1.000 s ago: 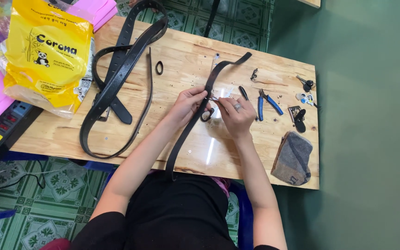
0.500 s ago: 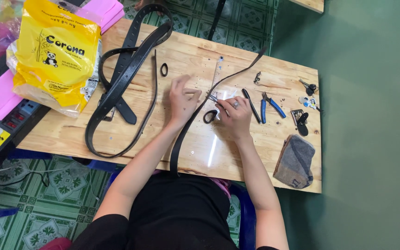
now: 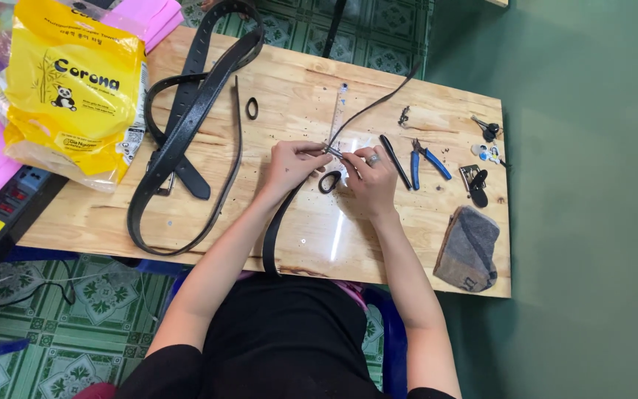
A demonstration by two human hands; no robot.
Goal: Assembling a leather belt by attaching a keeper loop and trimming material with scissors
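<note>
A black belt runs across the middle of the wooden table. Both hands now pinch its small metal fitting: the left hand, flat half a second ago, has closed beside the right hand. Blue pliers lie nearby, green tiled floor below.

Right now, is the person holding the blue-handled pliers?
No, the blue-handled pliers lie on the wooden table just beside the right hand, which works with the left hand at a black strap.

bright, sharp, glare on tabletop
</note>
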